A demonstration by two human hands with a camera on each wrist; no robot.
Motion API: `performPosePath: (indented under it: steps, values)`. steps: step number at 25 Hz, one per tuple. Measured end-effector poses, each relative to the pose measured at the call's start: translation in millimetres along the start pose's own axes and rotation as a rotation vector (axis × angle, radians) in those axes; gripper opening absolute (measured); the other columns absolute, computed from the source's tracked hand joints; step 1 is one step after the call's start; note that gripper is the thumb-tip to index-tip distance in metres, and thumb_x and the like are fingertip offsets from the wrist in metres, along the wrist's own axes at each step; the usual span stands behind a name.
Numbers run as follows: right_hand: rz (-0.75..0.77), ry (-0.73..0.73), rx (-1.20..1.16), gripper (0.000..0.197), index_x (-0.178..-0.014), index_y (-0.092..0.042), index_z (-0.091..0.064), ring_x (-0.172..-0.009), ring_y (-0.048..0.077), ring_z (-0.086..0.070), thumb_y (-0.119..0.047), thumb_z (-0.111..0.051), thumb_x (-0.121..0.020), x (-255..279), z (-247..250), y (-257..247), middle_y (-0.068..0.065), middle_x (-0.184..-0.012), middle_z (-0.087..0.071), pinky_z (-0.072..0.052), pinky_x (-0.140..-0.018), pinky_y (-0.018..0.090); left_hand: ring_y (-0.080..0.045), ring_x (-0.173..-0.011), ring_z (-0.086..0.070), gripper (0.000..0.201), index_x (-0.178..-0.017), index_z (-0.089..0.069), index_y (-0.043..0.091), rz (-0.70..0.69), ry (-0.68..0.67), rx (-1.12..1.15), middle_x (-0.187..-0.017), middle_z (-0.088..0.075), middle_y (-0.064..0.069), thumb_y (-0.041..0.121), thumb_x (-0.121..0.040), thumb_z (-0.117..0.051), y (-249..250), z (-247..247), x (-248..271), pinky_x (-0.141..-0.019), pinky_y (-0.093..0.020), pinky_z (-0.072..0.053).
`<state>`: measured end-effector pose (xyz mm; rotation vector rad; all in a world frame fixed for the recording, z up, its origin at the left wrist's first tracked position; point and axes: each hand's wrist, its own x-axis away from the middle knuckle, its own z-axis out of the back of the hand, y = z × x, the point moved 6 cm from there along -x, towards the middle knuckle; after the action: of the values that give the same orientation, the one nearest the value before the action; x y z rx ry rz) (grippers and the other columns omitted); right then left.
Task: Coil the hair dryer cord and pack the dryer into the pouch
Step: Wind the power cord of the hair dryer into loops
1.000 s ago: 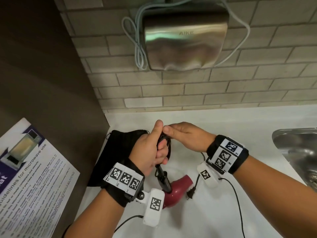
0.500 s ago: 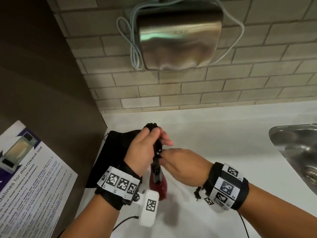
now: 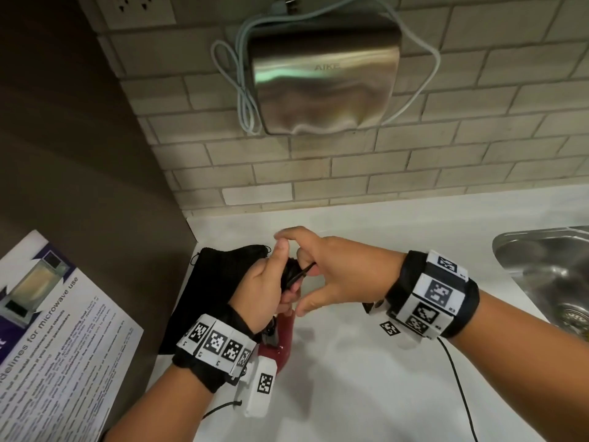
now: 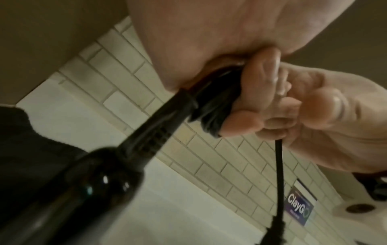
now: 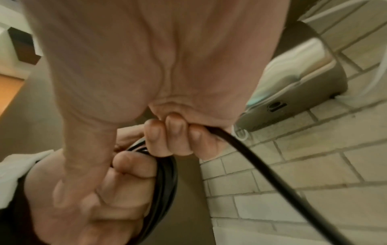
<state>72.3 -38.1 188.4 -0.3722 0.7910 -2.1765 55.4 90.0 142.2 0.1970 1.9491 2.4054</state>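
Note:
A dark red hair dryer point(image 3: 283, 338) hangs nose-down above the white counter. My left hand point(image 3: 271, 282) grips its black handle point(image 4: 167, 119) together with several loops of black cord point(image 3: 291, 274). My right hand point(image 3: 315, 266) is just to the right, its fingers curled round the free cord point(image 5: 257, 164) beside the loops. From those fingers the loose end point(image 4: 279, 174) of the cord drops toward the counter. The black pouch point(image 3: 220, 282) lies flat on the counter, behind and left of my left hand.
A steel hand dryer point(image 3: 325, 74) with a pale cable is mounted on the brick wall ahead. A steel sink point(image 3: 548, 275) is set into the counter at the right. A printed notice point(image 3: 54, 339) hangs on the brown panel to the left.
My right hand has swung from below the handle up and over its top, carrying the cord round. The dryer stays upright in my left hand. The head view tilted down slightly.

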Motion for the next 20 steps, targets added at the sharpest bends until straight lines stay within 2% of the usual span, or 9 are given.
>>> performPosePath:
  steps: [2, 5, 7, 8, 11, 13, 14, 17, 20]
  values:
    - [-0.057, -0.05, 0.024, 0.101, -0.16, -0.032, -0.027, -0.097, 0.006, -0.07, -0.044, -0.089, -0.081, -7.0, -3.9, 8.2, -0.01, -0.095, -0.071, -0.055, -0.101, 0.027, -0.023, -0.041, -0.047, 0.087, -0.064, -0.055, -0.007, 0.011, -0.051, -0.021, -0.051, -0.048, -0.016, 0.068, -0.098, -0.029, -2.7, -0.9, -1.1, -0.052, -0.033, -0.049]
    - [-0.068, -0.107, 0.021, 0.055, -0.131, -0.032, -0.062, -0.091, -0.001, -0.065, -0.046, -0.086, -0.083, -7.8, -7.4, 13.0, -0.014, -0.103, -0.071, -0.056, -0.094, 0.028, -0.02, -0.033, -0.033, 0.09, -0.061, -0.047, -0.009, 0.055, -0.167, 0.001, -0.045, -0.037, -0.012, 0.07, -0.099, -0.026, -7.0, -5.0, 1.1, -0.045, -0.025, -0.047]
    - [-0.07, -0.148, -0.002, 0.043, -0.127, -0.03, -0.067, -0.088, -0.008, -0.065, -0.042, -0.082, -0.088, -4.7, -11.5, 10.0, -0.016, -0.11, -0.075, -0.052, -0.087, 0.014, -0.017, -0.033, -0.029, 0.089, -0.061, -0.045, -0.009, 0.075, -0.242, 0.056, -0.046, -0.033, -0.006, 0.07, -0.099, -0.029, -9.0, -6.8, 2.5, -0.045, -0.025, -0.048]
    - [-0.059, -0.148, 0.014, 0.039, -0.127, -0.029, -0.068, -0.087, -0.008, -0.065, -0.042, -0.079, -0.091, -4.3, -11.8, 8.0, -0.015, -0.11, -0.076, -0.051, -0.083, 0.013, -0.016, -0.031, -0.028, 0.089, -0.066, -0.045, -0.014, 0.08, -0.26, 0.116, -0.049, -0.033, -0.006, 0.069, -0.098, -0.035, -9.9, -6.0, 1.6, -0.047, -0.026, -0.05]
    - [-0.035, -0.101, 0.056, 0.038, -0.131, -0.023, -0.066, -0.102, 0.005, -0.071, -0.044, -0.068, -0.1, -4.4, -8.3, 7.2, -0.008, -0.115, -0.078, -0.056, -0.095, 0.03, -0.013, -0.026, -0.028, 0.076, -0.067, -0.052, -0.008, 0.035, -0.235, 0.251, -0.05, -0.031, -0.003, 0.062, -0.095, -0.048, -5.3, -2.4, 1.3, -0.052, -0.031, -0.054]
    - [-0.02, -0.069, 0.03, 0.035, -0.133, -0.023, -0.063, -0.108, 0.009, -0.071, -0.041, -0.064, -0.102, -3.0, -6.9, 9.1, -0.006, -0.118, -0.077, -0.055, -0.1, 0.034, -0.012, -0.027, -0.03, 0.07, -0.056, -0.05, 0.005, -0.037, -0.176, 0.221, -0.044, -0.029, -0.001, 0.064, -0.093, -0.05, 1.1, 0.0, 3.4, -0.052, -0.032, -0.053]
    - [-0.009, -0.059, 0.021, 0.035, -0.134, -0.023, -0.061, -0.108, 0.009, -0.071, -0.04, -0.063, -0.103, -2.9, -7.1, 10.1, -0.007, -0.119, -0.077, -0.055, -0.1, 0.034, -0.014, -0.028, -0.031, 0.072, -0.056, -0.049, 0.003, -0.062, -0.137, 0.201, -0.042, -0.029, -0.002, 0.065, -0.091, -0.051, 3.5, 0.8, 4.3, -0.052, -0.032, -0.052]
    - [0.004, -0.027, 0.025, 0.034, -0.134, -0.026, -0.057, -0.107, 0.011, -0.072, -0.041, -0.062, -0.103, -1.9, -8.6, 14.0, -0.006, -0.117, -0.077, -0.057, -0.098, 0.037, -0.021, -0.038, -0.036, 0.071, -0.063, -0.049, -0.003, -0.132, -0.02, 0.109, -0.043, -0.035, -0.003, 0.06, -0.096, -0.046, 5.4, 2.0, 8.2, -0.051, -0.03, -0.051]
    - [-0.019, -0.014, 0.054, 0.021, -0.115, -0.028, -0.054, -0.1, 0.018, -0.074, -0.045, -0.061, -0.103, 0.3, -7.7, 21.3, -0.001, -0.11, -0.078, -0.06, -0.09, 0.045, -0.022, -0.048, -0.043, 0.061, -0.074, -0.055, -0.001, -0.209, -0.002, 0.084, -0.05, -0.042, 0.0, 0.053, -0.1, -0.041, 5.8, -1.8, 15.3, -0.054, -0.031, -0.047]
